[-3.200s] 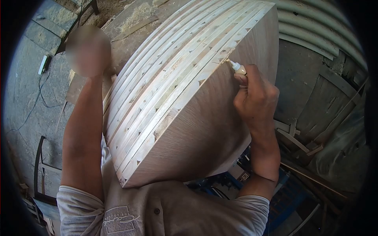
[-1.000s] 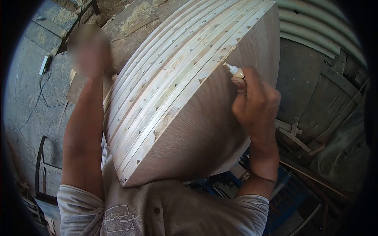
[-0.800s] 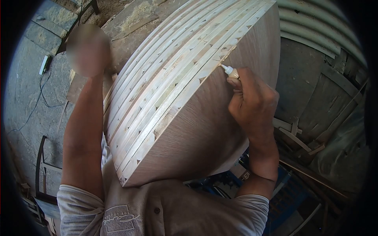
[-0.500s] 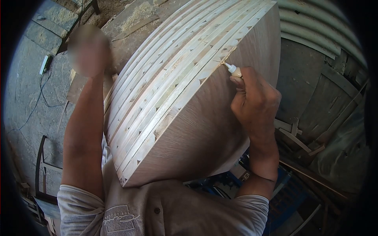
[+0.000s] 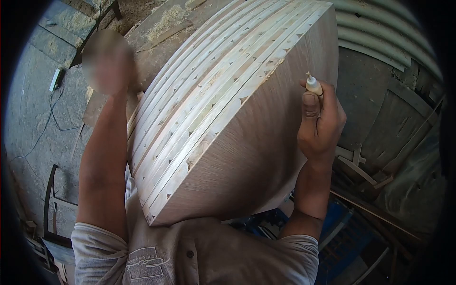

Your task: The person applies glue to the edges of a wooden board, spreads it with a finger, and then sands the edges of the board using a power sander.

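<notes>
My right hand is closed around a small squeeze bottle with a white nozzle that points up, a bit of yellowish stuff at its tip. It hovers over the smooth brown side of a large curved wooden piece, apart from the piece's edge. A yellowish bead of glue-like material lies along that edge. Pale parallel strips with small dark triangular gaps form the piece's upper face. My left hand is beyond the piece's left side; a blur hides its fingers and anything in them.
Sawdust lies on boards at the back. A small white device with a dark cable rests on the grey floor at the left. Corrugated sheet stands at the upper right, and curved wood offcuts lie at the right.
My right hand has drawn the bottle away from the strip edge, to the right, and turned its nozzle upward. My left arm has shifted very slightly right.
</notes>
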